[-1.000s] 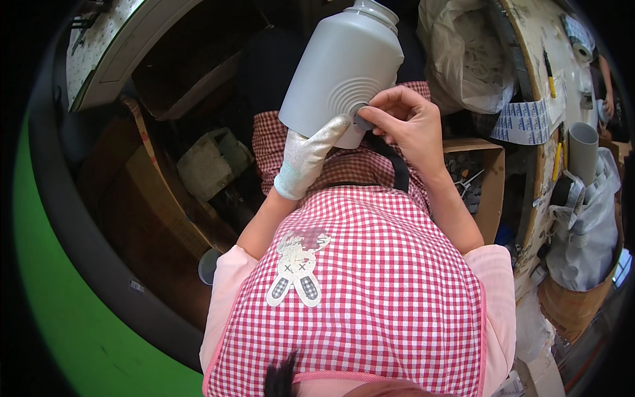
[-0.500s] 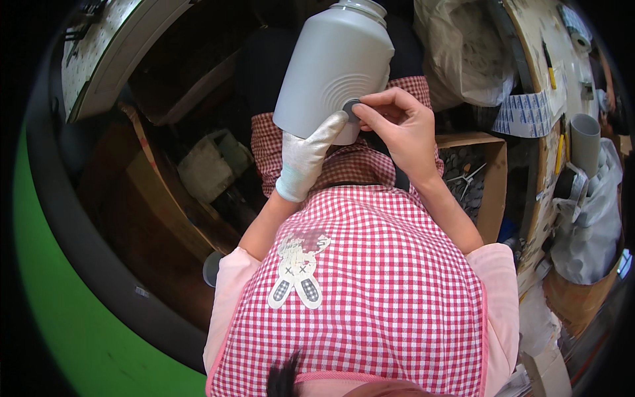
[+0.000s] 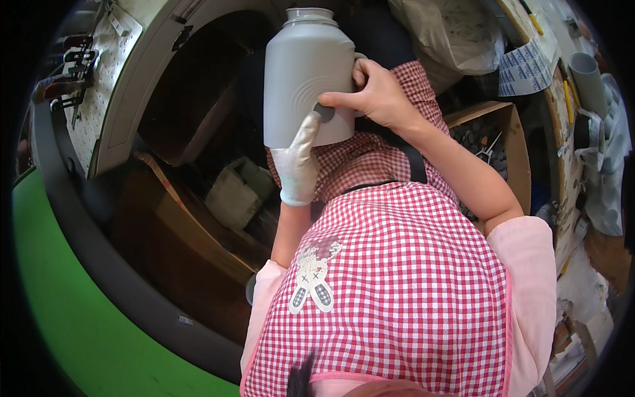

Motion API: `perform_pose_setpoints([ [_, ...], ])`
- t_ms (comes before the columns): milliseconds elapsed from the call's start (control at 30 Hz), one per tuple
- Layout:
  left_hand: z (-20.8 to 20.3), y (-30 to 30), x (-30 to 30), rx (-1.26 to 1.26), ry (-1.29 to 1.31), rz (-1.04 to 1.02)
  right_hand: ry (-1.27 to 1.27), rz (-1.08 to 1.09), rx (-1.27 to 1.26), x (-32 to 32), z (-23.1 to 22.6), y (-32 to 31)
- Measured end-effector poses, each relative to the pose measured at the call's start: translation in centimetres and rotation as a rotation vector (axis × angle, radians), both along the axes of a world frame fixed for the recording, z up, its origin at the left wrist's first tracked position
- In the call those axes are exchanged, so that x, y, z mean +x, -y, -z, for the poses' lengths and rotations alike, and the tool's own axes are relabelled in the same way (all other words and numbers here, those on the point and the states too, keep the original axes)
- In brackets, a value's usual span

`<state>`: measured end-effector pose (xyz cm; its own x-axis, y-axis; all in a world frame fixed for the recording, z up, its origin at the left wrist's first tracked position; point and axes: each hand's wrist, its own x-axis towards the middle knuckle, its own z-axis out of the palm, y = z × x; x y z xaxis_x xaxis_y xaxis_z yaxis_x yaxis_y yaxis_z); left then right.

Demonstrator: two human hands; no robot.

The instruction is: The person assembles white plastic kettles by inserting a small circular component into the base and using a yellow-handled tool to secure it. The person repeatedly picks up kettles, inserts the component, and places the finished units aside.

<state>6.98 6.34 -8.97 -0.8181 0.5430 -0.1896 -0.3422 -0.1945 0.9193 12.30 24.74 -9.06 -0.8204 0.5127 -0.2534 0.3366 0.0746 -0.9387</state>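
A grey plastic bottle [image 3: 305, 63] lies over my lap with its neck pointing away from me and its base toward me. Ringed ridges are moulded into its upper side. My left hand [image 3: 297, 169], in a white glove, grips the base end, its thumb lying on the upper side and its other fingers hidden underneath. A dark round disc [image 3: 324, 112] rests against the wall by the ridges, between my two thumbs. My bare right hand [image 3: 378, 96] is closed on the bottle's right side, thumb on the disc's edge and fingers curled by a handle-like loop, partly hidden.
To the right, an open cardboard box [image 3: 519, 155] holds many dark pieces. A clear plastic bag [image 3: 456, 36] sits beyond it. The worktable at far right carries a grey tube [image 3: 587, 76] and yellow-handled tools. At upper left stands a light perforated panel [image 3: 109, 73].
The bottle has shifted left and turned more upright in view. My right hand has gone from pinching the disc to pressing it with the thumb, fingers around the bottle's side.
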Motion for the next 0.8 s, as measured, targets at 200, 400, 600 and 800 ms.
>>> perform_pose_setpoints([
  [200,-0.7,0.2,0.0,0.095,0.106,-0.033,-0.008,-0.075,0.062,-0.5,-1.1,0.1],
  [400,0.9,1.1,-0.4,0.230,0.251,-0.036,-0.146,-0.113,0.176,-1.2,-0.7,-0.4],
  [600,2.6,1.9,0.6,0.109,0.261,-0.023,-0.161,-0.152,0.049,0.4,-0.7,-1.4],
  [800,2.1,1.5,0.5,0.009,-0.074,-0.017,-0.295,-0.169,0.125,-0.5,-0.4,-0.2],
])
